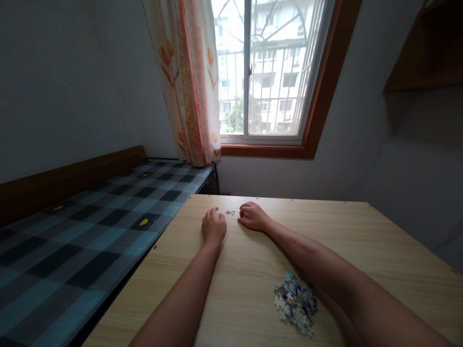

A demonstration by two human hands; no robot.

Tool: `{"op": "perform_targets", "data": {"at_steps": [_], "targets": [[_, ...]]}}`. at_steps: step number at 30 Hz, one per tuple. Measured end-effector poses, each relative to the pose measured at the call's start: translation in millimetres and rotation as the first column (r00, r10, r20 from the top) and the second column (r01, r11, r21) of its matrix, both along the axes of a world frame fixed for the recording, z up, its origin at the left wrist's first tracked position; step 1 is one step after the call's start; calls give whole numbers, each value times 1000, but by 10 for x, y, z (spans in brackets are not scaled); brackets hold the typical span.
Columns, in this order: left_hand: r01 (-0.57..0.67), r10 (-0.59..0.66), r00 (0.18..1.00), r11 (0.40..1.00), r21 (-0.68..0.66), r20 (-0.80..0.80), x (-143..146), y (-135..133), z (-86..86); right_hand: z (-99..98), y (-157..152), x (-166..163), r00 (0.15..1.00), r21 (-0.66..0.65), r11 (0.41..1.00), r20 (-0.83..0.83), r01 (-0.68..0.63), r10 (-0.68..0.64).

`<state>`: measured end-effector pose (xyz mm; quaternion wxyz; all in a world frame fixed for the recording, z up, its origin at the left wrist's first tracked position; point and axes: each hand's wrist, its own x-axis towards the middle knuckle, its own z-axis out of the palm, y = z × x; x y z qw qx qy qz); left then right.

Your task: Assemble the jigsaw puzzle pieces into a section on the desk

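Observation:
A few small jigsaw puzzle pieces (pixel 230 212) lie near the far edge of the wooden table (pixel 249 279), in the gap between my two hands. To the left of them, my left hand (pixel 213 226) rests on the tabletop with its fingers loosely bent and apart, holding nothing that I can see. On the other side, my right hand (pixel 253 216) lies with curled, slightly parted fingers facing the pieces, not touching them. A heap of jigsaw puzzle pieces (pixel 295 302), some face down and pale, sits nearer to me beside my right forearm.
A bed (pixel 104 226) with a checked cover stands along the table's left side. Behind the table are a flowered curtain (pixel 193 86) and a barred window (pixel 275 77) with a wooden frame. A wooden shelf (pixel 427 58) hangs on the right wall.

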<state>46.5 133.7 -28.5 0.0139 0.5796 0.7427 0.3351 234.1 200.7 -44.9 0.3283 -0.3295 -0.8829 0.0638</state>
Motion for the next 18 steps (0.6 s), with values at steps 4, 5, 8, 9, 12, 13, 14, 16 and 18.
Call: {"op": "perform_targets", "data": {"at_steps": [4, 5, 8, 9, 12, 13, 14, 16, 18], "targets": [[1, -1, 1000, 1000, -6, 7, 6, -14, 20, -32, 21, 2, 999, 16, 1000, -22, 24, -24], [1, -1, 1000, 1000, -6, 10, 7, -17, 25, -37, 26, 5, 999, 19, 999, -25, 30, -29], [1, 0, 1000, 1000, -10, 31, 7, -22, 39, -36, 28, 14, 996, 26, 997, -44, 79, -78], [-4, 4, 999, 1000, -14, 44, 6, -23, 44, -33, 24, 17, 994, 29, 994, -54, 101, -99], [-17, 18, 997, 1000, -14, 77, 1, -27, 54, -22, -3, 19, 991, 34, 992, -50, 124, -122], [-20, 21, 996, 1000, -12, 82, -1, -29, 57, -20, -13, 17, 993, 32, 993, -32, 112, -111], [-21, 22, 996, 1000, -8, 83, -1, -31, 60, -19, -22, 14, 995, 29, 995, -11, 98, -98], [-19, 19, 997, 1000, -6, 79, -2, -34, 65, -16, -35, 7, 997, 21, 997, 25, 78, -79], [-19, 19, 997, 1000, -10, 72, -2, -36, 70, -12, -41, 1, 996, 18, 996, 40, 82, -83]]}}
